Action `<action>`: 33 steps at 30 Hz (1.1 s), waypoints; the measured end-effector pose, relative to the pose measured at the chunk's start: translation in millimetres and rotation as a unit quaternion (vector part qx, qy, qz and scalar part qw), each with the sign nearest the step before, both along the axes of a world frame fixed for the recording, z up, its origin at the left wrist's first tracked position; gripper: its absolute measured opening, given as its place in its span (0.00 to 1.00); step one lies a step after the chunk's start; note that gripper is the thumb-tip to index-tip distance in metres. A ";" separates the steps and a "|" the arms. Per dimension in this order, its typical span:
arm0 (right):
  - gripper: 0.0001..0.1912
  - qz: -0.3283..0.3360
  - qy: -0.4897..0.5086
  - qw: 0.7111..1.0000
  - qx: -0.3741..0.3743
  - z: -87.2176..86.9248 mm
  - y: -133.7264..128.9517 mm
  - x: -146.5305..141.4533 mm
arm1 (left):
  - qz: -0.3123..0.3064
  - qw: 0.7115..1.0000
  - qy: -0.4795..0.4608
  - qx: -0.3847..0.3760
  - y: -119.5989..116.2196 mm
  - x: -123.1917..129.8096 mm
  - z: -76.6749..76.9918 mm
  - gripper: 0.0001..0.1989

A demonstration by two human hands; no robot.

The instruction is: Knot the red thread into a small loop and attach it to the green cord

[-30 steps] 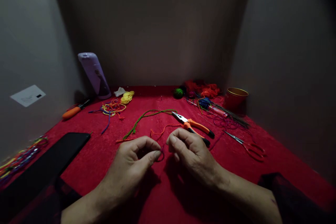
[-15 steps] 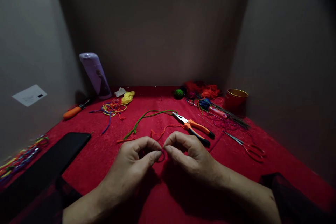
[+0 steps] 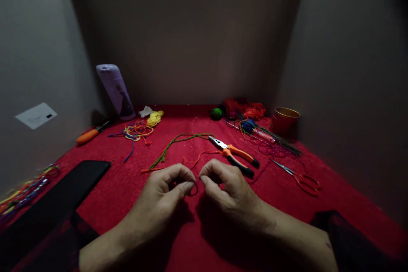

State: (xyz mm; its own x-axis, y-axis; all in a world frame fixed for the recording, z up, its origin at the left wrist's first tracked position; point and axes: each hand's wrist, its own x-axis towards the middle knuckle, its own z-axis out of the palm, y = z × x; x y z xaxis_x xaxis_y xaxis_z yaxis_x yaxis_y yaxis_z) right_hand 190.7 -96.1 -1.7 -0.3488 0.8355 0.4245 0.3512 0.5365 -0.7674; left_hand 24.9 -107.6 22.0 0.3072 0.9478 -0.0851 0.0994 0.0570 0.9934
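Between the fingertips of my left hand point(image 3: 167, 197) a small loop of dark purple yarn point(image 3: 194, 190) is pinched. Close beside it, with a narrow gap, my right hand point(image 3: 231, 193) has its thumb and forefinger pressed together, seemingly on the same yarn; the strand between them is too thin to follow. A purple strand point(image 3: 262, 173) comes out from behind the right hand and runs toward the tangle at the right. Just beyond the hands lie an orange cord point(image 3: 204, 154), a twisted green cord point(image 3: 172, 142) and orange-handled pliers point(image 3: 234, 155).
Red-handled scissors point(image 3: 301, 178) lie at the right, near yarn balls point(image 3: 248, 125) and a red tin point(image 3: 285, 120). A dark phone-like slab point(image 3: 76, 185), braided cords point(image 3: 28, 193), an orange-handled tool point(image 3: 87, 137), yellow yarn point(image 3: 155, 118) and a purple bottle point(image 3: 116, 91) are leftward.
My right fingertips have drawn slightly away from the left ones, widening the gap. The loop stays at my left fingertips and hangs a little nearer to them.
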 end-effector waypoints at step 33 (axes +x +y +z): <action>0.10 0.040 -0.005 0.995 0.096 3.7 3.0 5.1 | -0.009 0.997 0.004 -0.074 5.8 -2.8 0.2 0.07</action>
State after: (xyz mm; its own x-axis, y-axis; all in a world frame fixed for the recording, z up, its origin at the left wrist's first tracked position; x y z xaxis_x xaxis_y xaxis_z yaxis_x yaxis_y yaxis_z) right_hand 195.8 -93.1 2.0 -0.4160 0.7089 0.5695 0.3084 0.6992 -0.6450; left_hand 22.0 -101.8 22.2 0.3223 0.9194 -0.2257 0.1088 0.2009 0.9736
